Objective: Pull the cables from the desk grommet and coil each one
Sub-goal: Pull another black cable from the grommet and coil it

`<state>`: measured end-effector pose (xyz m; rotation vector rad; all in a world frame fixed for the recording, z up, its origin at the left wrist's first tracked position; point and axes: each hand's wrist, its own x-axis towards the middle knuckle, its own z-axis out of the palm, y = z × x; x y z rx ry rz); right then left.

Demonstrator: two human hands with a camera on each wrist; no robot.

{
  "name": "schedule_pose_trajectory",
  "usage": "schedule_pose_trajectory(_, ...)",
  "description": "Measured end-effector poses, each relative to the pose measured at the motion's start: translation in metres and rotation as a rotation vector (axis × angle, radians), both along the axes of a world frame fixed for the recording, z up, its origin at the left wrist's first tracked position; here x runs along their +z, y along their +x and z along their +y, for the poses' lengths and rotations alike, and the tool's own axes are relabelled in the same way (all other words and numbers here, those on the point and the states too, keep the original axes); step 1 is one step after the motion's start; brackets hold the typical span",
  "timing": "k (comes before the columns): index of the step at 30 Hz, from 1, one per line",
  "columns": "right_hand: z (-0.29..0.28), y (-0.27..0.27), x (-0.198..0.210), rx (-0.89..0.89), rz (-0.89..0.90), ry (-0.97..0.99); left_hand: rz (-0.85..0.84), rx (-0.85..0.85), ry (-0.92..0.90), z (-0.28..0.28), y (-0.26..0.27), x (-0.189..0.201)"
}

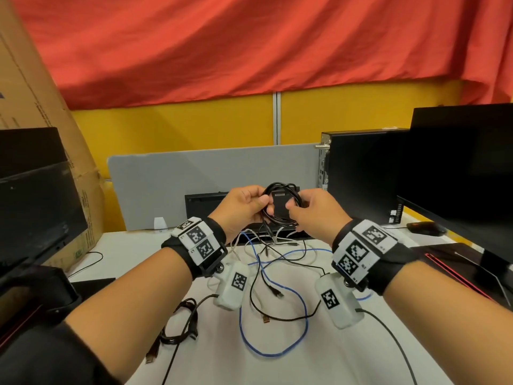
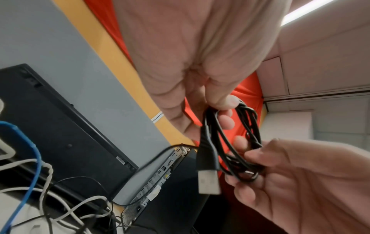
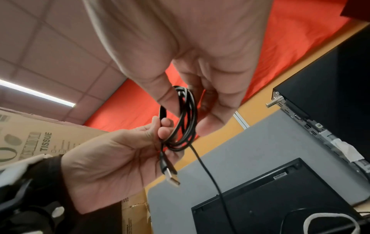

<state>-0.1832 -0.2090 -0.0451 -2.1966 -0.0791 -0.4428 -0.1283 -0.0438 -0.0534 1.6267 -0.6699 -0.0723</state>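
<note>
Above a desk [image 1: 277,365] strewn with loose leads, we hold a black cable [image 1: 280,207] wound into a small hoop, raised between both hands so the loops hang free of the tangle below. Our left hand [image 1: 241,209] pinches one side of the hoop, thumb and curled fingers [image 2: 220,101] closed on the strands, which keeps the turns from springing apart; a metal USB plug [image 2: 209,182] dangles just under that grip. Our right hand [image 1: 313,215] closes its fingers [image 3: 210,125] on the opposite side, apparently to guide the remaining tail, which trails down from the hoop toward the desk. We judge this cable nearly coiled. A blue cable [image 1: 277,323], several white cables [image 1: 291,259] and other black ones still sprawl uncoiled on the desk, while a dark coiled bundle [image 1: 180,326] lies set aside at the left. The grommet itself cannot be made out among the leads near the black keyboard [image 1: 205,209] standing against the grey partition [image 1: 194,173].
</note>
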Motion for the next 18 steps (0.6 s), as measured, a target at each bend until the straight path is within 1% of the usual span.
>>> schedule_pose_trajectory(4,0.001,0.001,0.000,-0.118,-0.030,-0.070,-0.003,0.106,0.002,-0.009,0.001,-0.002)
schedule_pose_trajectory(6,0.001,0.000,-0.002,-0.174,-0.036,-0.072,0.028,0.159,-0.057,-0.014,0.002,-0.006)
schedule_pose_trajectory(8,-0.001,0.002,-0.005,-0.191,-0.017,-0.042,0.123,0.165,-0.216,-0.018,0.001,-0.010)
schedule_pose_trajectory(10,-0.002,0.005,-0.006,-0.165,0.028,0.009,0.270,0.122,-0.440,-0.021,-0.001,-0.012)
schedule_pose_trajectory(11,-0.001,0.005,-0.007,-0.132,0.060,0.089,0.341,0.100,-0.541,-0.022,-0.002,-0.012)
schedule_pose_trajectory(12,0.000,0.005,-0.007,-0.085,0.092,0.215,0.392,0.084,-0.616,-0.023,-0.003,-0.011)
schedule_pose_trajectory(13,0.002,0.003,-0.008,-0.029,0.118,0.367,0.415,0.084,-0.654,-0.023,-0.003,-0.010)
schedule_pose_trajectory(15,0.005,-0.002,-0.008,0.061,0.126,0.630,0.392,0.112,-0.641,-0.022,-0.002,-0.006)
schedule_pose_trajectory(18,0.007,-0.003,-0.005,0.123,0.129,0.941,0.323,0.149,-0.543,-0.020,0.000,-0.002)
